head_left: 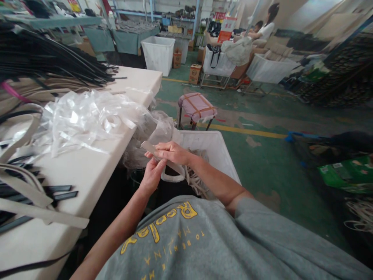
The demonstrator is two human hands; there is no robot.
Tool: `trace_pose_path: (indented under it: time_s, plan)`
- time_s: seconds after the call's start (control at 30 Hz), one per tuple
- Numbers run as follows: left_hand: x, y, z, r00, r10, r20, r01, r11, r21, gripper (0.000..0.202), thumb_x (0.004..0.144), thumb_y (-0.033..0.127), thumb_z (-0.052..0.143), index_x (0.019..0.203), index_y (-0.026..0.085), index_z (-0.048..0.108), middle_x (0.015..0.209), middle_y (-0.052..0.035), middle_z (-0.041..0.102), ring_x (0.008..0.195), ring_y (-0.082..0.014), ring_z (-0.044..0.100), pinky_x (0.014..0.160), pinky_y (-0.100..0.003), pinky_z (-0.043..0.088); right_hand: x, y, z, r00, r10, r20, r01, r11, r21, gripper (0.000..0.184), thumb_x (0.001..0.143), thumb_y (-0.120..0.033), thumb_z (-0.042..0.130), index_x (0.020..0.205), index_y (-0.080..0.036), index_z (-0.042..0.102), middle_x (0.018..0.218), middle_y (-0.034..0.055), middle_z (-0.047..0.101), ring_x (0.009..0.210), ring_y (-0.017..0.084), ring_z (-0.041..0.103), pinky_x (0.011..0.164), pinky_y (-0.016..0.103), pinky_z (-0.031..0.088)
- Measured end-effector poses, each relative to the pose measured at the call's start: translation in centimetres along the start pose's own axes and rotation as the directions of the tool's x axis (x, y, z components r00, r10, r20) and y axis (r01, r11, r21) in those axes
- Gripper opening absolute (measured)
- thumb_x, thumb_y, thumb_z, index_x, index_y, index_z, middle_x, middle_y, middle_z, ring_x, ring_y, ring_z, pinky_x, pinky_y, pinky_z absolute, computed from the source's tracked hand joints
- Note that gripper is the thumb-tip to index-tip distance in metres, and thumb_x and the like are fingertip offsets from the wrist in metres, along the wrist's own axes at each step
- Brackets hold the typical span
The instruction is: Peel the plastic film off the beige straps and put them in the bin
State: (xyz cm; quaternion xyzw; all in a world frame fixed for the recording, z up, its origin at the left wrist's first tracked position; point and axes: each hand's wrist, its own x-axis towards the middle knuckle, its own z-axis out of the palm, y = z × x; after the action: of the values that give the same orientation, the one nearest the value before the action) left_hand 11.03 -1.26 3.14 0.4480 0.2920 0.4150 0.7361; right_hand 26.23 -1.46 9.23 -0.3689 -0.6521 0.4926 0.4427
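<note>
Both of my hands are on a light beige strap (148, 146) in front of my body. My right hand (174, 153) lies over its upper part, the fingers closed around it. From below, my left hand (152, 173) pinches the same strap between thumb and fingers. A loop of pale strap (173, 179) hangs under my hands. Just beyond, a white bin (227, 155) holds several beige straps (194, 179). Left of my hands, crumpled clear plastic (159, 126) hangs off the table edge.
The white table (107, 167) on the left bears black strips (61, 58), beige straps (43, 216) and clear plastic ribbon (78, 116). Past the bin stands a pink-covered stool (198, 105). A green package (348, 173) lies at right. A person (266, 31) sits far back.
</note>
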Motion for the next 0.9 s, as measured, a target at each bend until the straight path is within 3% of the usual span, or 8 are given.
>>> trace_pose_path:
  time_s: [0.1,0.2,0.43,0.53,0.63,0.73,0.83,0.9]
  plan:
    - [-0.2,0.5,0.7,0.996,-0.040,0.075,0.036,0.998,0.052,0.014,0.085,0.030,0.072,0.094,0.019,0.073,0.093,-0.0048,0.073,0.102,-0.0256,0.066,0.088,-0.030,0.052,-0.8,-0.6,0.1,0.999,-0.011,-0.042,0.009,0.999,-0.043,0.040,0.092,-0.053,0.061,0.094,-0.017,0.079,0.101,0.0069,0.076,0.108,0.021,0.066,0.105,0.038,0.044]
    - [-1.4,0.7,1.1,0.980,-0.123,0.155,0.091,0.976,0.197,0.013,0.087,0.028,0.069,0.081,0.017,0.073,0.085,-0.0074,0.071,0.088,-0.0238,0.064,0.083,-0.029,0.050,-1.8,-1.3,0.3,0.986,-0.035,-0.160,0.049,0.995,0.083,0.046,0.091,-0.058,0.059,0.082,-0.016,0.076,0.094,0.0076,0.076,0.105,0.022,0.066,0.103,0.040,0.046]
    - [-2.5,-1.6,1.6,0.947,-0.148,0.286,-0.003,0.884,0.468,0.008,0.086,0.026,0.069,0.079,0.023,0.073,0.083,-0.0040,0.067,0.087,-0.0226,0.059,0.090,-0.028,0.048,-3.8,-3.7,-0.7,0.846,-0.093,-0.525,0.165,0.982,0.093,0.050,0.088,-0.063,0.061,0.072,-0.017,0.070,0.080,0.0055,0.070,0.107,0.024,0.065,0.107,0.043,0.044]
    - [-2.4,-2.9,1.1,0.956,-0.178,0.234,0.036,0.861,0.507,0.001,0.081,0.024,0.074,0.080,0.024,0.073,0.083,-0.0034,0.066,0.089,-0.0213,0.060,0.085,-0.024,0.049,-5.1,-3.9,-2.2,0.793,-0.101,-0.600,0.138,0.990,0.016,0.049,0.091,-0.061,0.057,0.075,-0.017,0.069,0.085,0.0054,0.068,0.110,0.023,0.063,0.108,0.045,0.043]
    - [-2.1,-3.9,-0.1,0.975,-0.152,0.160,0.054,0.868,0.494,0.016,0.081,0.025,0.073,0.097,0.023,0.073,0.094,-0.0051,0.067,0.097,-0.0218,0.061,0.082,-0.024,0.051,-6.8,-3.5,-4.3,0.710,-0.099,-0.697,0.106,0.994,-0.034,0.045,0.095,-0.058,0.055,0.079,-0.018,0.067,0.089,0.0045,0.068,0.115,0.023,0.061,0.108,0.045,0.044]
    - [-1.8,-4.2,-1.2,0.985,-0.174,-0.016,0.165,0.896,0.412,0.020,0.086,0.028,0.069,0.105,0.023,0.070,0.108,-0.0064,0.067,0.096,-0.0201,0.064,0.076,-0.023,0.052,-8.4,-2.4,-7.0,0.631,-0.152,-0.760,0.102,0.988,-0.114,0.043,0.095,-0.058,0.053,0.082,-0.019,0.066,0.092,0.0040,0.068,0.117,0.022,0.061,0.110,0.044,0.043]
    - [-1.5,-3.9,-1.6,0.958,-0.222,-0.183,0.268,0.920,0.286,0.018,0.087,0.025,0.068,0.105,0.021,0.069,0.113,-0.0069,0.067,0.090,-0.0165,0.067,0.072,-0.021,0.051,-9.9,-0.5,-9.7,0.609,-0.219,-0.762,0.084,0.974,-0.212,0.048,0.094,-0.064,0.050,0.085,-0.020,0.067,0.097,0.0044,0.070,0.118,0.021,0.061,0.112,0.044,0.041]
    - [-1.4,-3.6,-1.6,0.947,-0.233,-0.219,0.285,0.926,0.248,0.019,0.087,0.024,0.068,0.106,0.021,0.069,0.114,-0.0068,0.067,0.089,-0.0153,0.068,0.072,-0.021,0.051,-11.1,1.1,-11.3,0.638,-0.230,-0.735,0.037,0.962,-0.270,0.052,0.094,-0.067,0.048,0.087,-0.020,0.068,0.105,0.0058,0.072,0.121,0.022,0.060,0.114,0.043,0.039]
